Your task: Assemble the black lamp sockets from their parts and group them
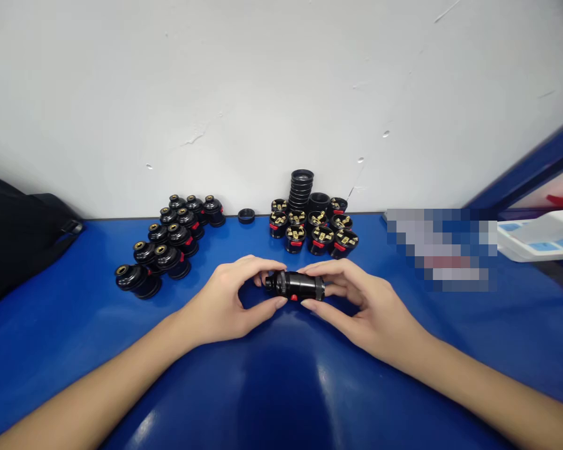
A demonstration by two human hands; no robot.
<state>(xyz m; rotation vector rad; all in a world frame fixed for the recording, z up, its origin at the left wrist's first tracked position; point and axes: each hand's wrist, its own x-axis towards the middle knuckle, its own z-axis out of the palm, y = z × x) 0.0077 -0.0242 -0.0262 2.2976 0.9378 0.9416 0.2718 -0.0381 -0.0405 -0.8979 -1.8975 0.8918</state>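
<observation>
Hands meet over a glossy blue bench (75, 350): the left hand (225, 306) and right hand (356, 303) each pinch one end of a black plastic lamp socket with a red tab (294, 285), held level, forearms angled inward. Beyond the grip, closed black socket units (169, 250) sit left, open brass-contact bases (316, 231) right.

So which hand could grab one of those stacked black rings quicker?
Probably the right hand: the ring stack stands behind and nearer it. Both hands, left hand too, grip the black part.
</observation>
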